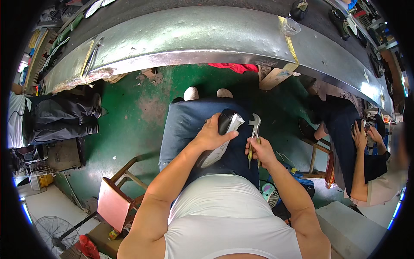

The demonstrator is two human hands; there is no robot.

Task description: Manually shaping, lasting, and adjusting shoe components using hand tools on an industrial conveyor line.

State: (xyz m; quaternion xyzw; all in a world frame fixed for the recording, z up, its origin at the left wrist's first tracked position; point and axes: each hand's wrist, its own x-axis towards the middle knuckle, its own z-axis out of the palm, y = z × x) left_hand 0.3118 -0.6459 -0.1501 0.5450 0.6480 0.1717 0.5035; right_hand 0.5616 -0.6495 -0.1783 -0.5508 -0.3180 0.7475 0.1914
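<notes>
My left hand point(211, 136) is closed round a half-made shoe point(218, 151), black at its upper end with a pale grey-white underside turned up. The shoe lies tilted over my lap, on dark blue trousers point(183, 125). Just to its right, my right hand point(262, 152) grips a pair of lasting pincers point(256, 123) by the handles, which look yellowish. The metal head of the pincers points away from me, close to the black end of the shoe but apart from it. My palm hides part of the handles.
A long metal-edged bench point(185, 36) crosses in front, carrying a dark belt with shoes point(340, 23) and a clear cup point(290, 26). Co-workers stand or sit at left point(60, 114) and right point(345, 142). A wooden stool point(113, 203) and a fan point(54, 228) are at lower left.
</notes>
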